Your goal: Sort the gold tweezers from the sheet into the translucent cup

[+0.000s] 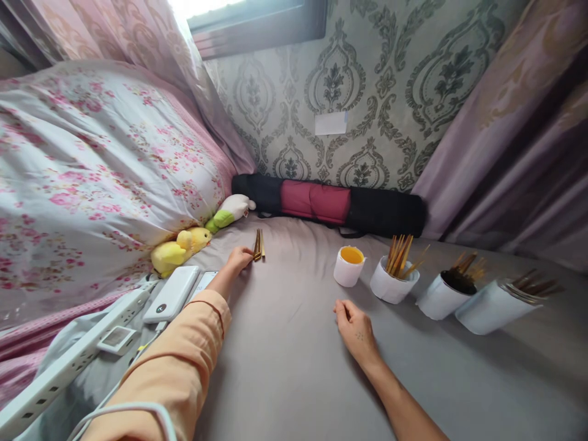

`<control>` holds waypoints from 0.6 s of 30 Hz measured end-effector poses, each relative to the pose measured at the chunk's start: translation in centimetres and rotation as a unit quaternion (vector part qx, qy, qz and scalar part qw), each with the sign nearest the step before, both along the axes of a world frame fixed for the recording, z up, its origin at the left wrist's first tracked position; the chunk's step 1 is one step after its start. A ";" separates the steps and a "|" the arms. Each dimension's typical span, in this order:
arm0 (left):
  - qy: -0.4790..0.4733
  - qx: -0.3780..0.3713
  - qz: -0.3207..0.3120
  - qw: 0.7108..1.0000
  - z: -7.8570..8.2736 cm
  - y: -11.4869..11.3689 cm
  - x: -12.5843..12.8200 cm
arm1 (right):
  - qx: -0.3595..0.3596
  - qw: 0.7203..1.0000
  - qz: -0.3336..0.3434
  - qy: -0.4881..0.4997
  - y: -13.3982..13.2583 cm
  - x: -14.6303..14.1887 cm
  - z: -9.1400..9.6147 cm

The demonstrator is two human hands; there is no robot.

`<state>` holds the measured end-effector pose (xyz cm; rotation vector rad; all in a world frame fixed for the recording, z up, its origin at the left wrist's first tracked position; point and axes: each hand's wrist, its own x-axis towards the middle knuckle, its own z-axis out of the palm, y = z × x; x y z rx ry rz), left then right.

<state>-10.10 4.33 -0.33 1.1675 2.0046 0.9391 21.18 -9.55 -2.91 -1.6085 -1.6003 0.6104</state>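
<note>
My left hand (237,258) reaches forward across the grey sheet (285,361) and touches a small bundle of brown and yellow sticks (258,244); the fingers curl round its near end. My right hand (353,327) rests on the sheet, fingers loosely bent, holding nothing. It lies just in front of a white cup with an orange inside (350,265). To the right stand three more white cups: one (394,278) with several light brown sticks, one (443,293) with dark sticks, one (498,303) tipped over with dark sticks.
A black and red long bag (331,205) lies against the patterned wall. A yellow and green plush toy (193,242) sits by the floral duvet (92,165). A white power bank (172,294), a phone and a power strip (68,361) lie at left.
</note>
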 end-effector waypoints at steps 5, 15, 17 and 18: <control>-0.035 -0.018 -0.004 0.999 0.6 -0.3 0.2 | -0.004 1.000 0.003 -0.005 0.0 0.0 0.0; -0.148 0.007 0.025 0.989 1.3 0.0 0.2 | -0.008 1.000 0.001 -0.006 0.0 0.0 0.0; -0.174 0.020 0.035 0.984 1.2 0.1 0.3 | -0.007 1.000 0.001 -0.006 0.1 0.0 0.0; -0.187 0.025 0.038 0.981 1.2 0.2 0.3 | -0.007 1.000 0.002 -0.005 0.1 0.0 0.0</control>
